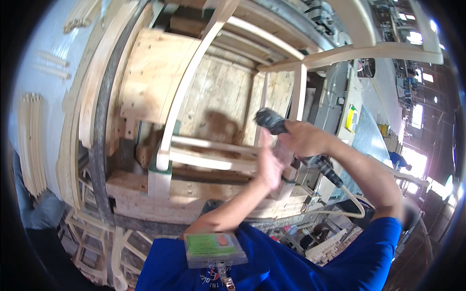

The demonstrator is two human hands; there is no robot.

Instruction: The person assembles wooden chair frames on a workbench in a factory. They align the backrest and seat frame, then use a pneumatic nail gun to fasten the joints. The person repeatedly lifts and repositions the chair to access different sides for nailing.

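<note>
My right hand point(308, 139) is wrapped round a black air-powered hand tool point(270, 120), whose pale hose point(356, 203) trails from its rear end. The tool's working end is partly hidden by my fingers. Just below and left of it, my left hand point(270, 165) lies against the near right corner of a pale wooden chair frame point(182, 92), thumb pointing up. The hand appears closed round the post there, though its other fingers are mostly hidden. Curved posts and straight rails make up the frame, which rests in a wooden fixture point(242, 206).
A plywood panel point(155, 72) stands inside the fixture at left. Bundled wooden sticks point(31, 145) lie on a pale sheet-covered surface at far left. Wooden chair frames point(92, 237) stand on the floor below left, near another person's leg point(43, 211). Another person point(398, 160) is far right.
</note>
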